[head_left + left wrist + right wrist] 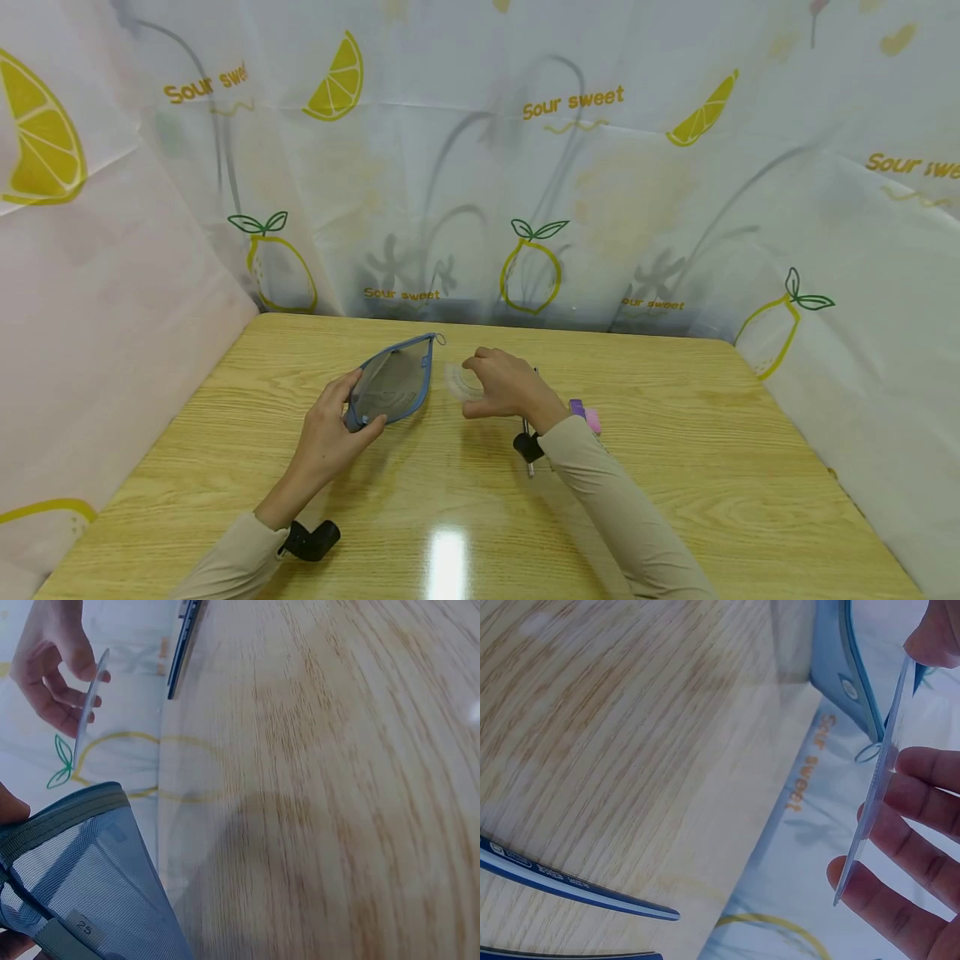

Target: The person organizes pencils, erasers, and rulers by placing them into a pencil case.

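Observation:
My left hand (327,433) grips a blue-edged mesh zip pouch (393,377) by its near left side, thumb at the lower edge and fingers behind. Its mouth is spread and faces right; a label reading 25 (85,927) shows through the mesh in the left wrist view. A faint curved outline shows in the pouch's lower part. Just right of the pouch, my right hand (510,385) holds a clear protractor (458,383) between thumb and fingers. In the right wrist view the protractor (877,787) is seen nearly edge-on, fingertips spread along it.
Dark slim pens (577,889) lie on the wooden table (712,467) beneath my right wrist. Beside them are a purple item (576,407) and a pink block (593,421). A lemon-print cloth (465,183) walls the table at back and sides.

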A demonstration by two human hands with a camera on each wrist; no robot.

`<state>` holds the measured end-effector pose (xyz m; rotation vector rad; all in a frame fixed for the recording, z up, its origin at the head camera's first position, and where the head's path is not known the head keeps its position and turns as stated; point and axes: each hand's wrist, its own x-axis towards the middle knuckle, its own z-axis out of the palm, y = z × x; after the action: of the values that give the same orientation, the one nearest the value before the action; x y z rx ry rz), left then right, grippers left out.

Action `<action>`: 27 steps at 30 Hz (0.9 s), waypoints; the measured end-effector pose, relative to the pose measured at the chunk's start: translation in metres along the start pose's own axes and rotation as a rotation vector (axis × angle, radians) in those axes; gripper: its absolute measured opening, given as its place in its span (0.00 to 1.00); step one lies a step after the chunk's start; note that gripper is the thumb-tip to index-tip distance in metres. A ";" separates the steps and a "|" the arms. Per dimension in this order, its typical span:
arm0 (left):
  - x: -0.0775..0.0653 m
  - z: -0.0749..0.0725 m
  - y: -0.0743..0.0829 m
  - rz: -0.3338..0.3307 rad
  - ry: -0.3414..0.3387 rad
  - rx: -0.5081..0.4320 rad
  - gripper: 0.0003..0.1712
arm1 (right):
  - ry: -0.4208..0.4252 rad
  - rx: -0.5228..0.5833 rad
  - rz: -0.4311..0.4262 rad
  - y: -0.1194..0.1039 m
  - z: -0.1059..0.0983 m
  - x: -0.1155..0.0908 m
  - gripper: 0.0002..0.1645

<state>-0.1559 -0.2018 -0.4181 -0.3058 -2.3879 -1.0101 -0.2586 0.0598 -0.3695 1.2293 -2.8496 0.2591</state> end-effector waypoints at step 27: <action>-0.002 -0.001 0.001 0.008 0.003 -0.001 0.41 | 0.068 -0.047 -0.097 -0.019 -0.013 0.002 0.32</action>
<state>-0.1529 -0.2017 -0.4177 -0.3137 -2.3822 -1.0073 -0.2465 0.0474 -0.3543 1.3182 -2.7138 0.2257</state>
